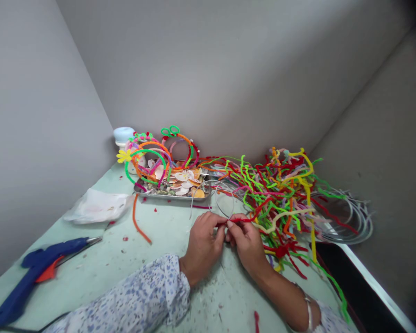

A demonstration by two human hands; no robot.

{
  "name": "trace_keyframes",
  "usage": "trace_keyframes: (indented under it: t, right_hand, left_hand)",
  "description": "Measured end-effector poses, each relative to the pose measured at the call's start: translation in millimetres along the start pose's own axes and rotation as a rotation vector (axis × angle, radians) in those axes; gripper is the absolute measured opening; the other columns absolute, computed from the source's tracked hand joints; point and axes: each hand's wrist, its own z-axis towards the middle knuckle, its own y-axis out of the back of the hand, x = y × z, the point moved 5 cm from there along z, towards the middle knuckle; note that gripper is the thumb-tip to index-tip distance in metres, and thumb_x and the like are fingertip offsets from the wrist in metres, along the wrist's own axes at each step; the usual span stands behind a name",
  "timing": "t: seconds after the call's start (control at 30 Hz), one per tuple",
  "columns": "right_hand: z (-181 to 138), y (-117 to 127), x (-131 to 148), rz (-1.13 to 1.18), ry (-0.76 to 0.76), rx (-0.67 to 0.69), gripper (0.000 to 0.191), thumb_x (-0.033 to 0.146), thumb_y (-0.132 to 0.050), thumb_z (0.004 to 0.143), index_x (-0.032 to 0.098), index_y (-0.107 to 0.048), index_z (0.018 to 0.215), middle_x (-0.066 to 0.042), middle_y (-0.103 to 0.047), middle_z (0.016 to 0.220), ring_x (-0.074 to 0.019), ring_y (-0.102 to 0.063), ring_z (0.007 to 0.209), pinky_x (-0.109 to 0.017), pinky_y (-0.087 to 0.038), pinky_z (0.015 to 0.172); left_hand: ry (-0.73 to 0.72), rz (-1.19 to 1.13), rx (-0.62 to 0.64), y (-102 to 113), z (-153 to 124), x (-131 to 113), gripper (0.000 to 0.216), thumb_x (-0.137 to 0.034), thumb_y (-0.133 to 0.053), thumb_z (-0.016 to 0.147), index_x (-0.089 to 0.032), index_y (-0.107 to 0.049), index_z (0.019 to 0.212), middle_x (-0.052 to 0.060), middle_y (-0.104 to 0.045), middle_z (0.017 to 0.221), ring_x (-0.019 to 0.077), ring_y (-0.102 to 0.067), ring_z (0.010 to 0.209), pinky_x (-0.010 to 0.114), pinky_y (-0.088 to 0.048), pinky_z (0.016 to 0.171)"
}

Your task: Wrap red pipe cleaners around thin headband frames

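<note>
My left hand (201,241) and my right hand (247,246) meet over the middle of the table, fingertips nearly touching. My left thumb and fingers pinch the end of a thin grey wire (195,188), which curves up in a loop beyond the hands. A red pipe cleaner (263,205) runs from my right hand's pinch toward the pile on the right. At the fingertips the red strand and the wire come together; whether it is wound on is hidden. Behind the hands stands a metal tray (180,198) of seashells (183,175).
Several pipe-cleaner headbands (152,150) lean on the tray. A tangled pile of pipe cleaners (280,185) fills the right side, near coiled wire (362,222) and a black flat object (350,282). At left lie a blue glue gun (52,252), a plastic bag (99,206) and an orange pipe cleaner (136,219).
</note>
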Motion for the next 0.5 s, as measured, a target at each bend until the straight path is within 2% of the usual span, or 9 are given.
trace_keyframes:
  t: [0.2, 0.37, 0.5]
  right_hand:
    - [0.0, 0.1, 0.6, 0.069, -0.039, 0.01, 0.021, 0.04, -0.061, 0.08, 0.02, -0.055, 0.083, 0.004, -0.052, 0.054, -0.0139, -0.046, 0.049, -0.025, -0.037, 0.047]
    - [0.5, -1.3, 2.4, 0.061, -0.031, 0.056, 0.025, 0.045, -0.058, 0.084, 0.02, -0.053, 0.084, 0.004, -0.053, 0.055, -0.0132, -0.047, 0.05, -0.024, -0.037, 0.048]
    - [0.7, -0.3, 1.4, 0.068, -0.036, 0.034, 0.025, 0.044, -0.061, 0.082, 0.02, -0.053, 0.083, 0.004, -0.052, 0.054, -0.0128, -0.046, 0.049, -0.024, -0.037, 0.048]
  left_hand:
    - [-0.015, -0.005, -0.005, 0.8, -0.2, -1.4, 0.014, -0.012, -0.054, 0.084, -0.019, -0.064, 0.09, 0.004, -0.065, 0.085, 0.0185, -0.058, 0.084, 0.032, -0.045, 0.077]
    - [-0.021, 0.001, -0.012, 1.6, 1.0, -2.0, 0.013, -0.011, -0.054, 0.084, -0.018, -0.063, 0.088, 0.004, -0.065, 0.083, 0.0181, -0.058, 0.082, 0.031, -0.044, 0.077]
    - [-0.024, 0.001, -0.012, 1.7, 0.4, -2.5, 0.013, -0.011, -0.054, 0.084, -0.018, -0.063, 0.089, 0.004, -0.066, 0.084, 0.0183, -0.058, 0.083, 0.031, -0.044, 0.077]
